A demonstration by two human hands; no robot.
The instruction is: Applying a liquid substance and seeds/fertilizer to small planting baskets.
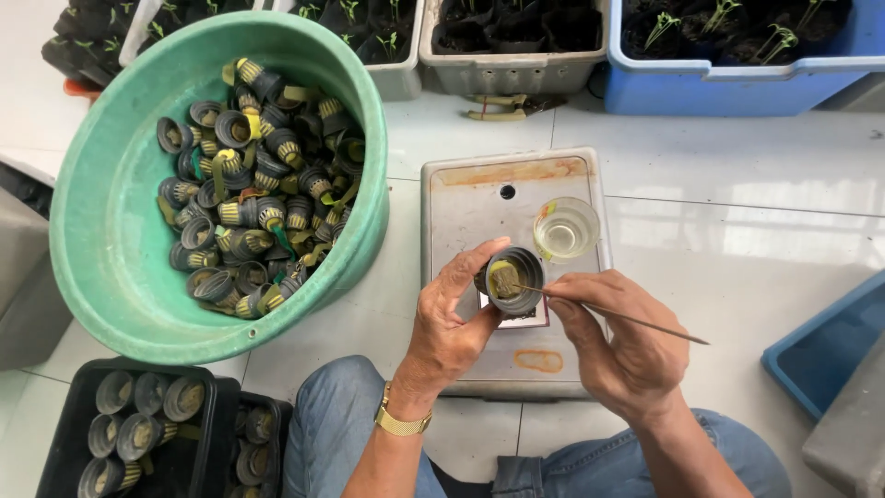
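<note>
The left hand (449, 318) grips a small black net pot (513, 278) over the grey stool top (479, 198). The right hand (613, 341) pinches a thin stick (636, 321), its tip inside the pot. Just beyond stands a clear cup (565, 229). Far left, a green basin (101, 212) holds many pots.

Around the square grey metal scale (461, 198), we see bare white tile to its right; the big green plastic basin (101, 231) crowds its left, grey plastic seedling trays (512, 69) probably block beyond.
</note>
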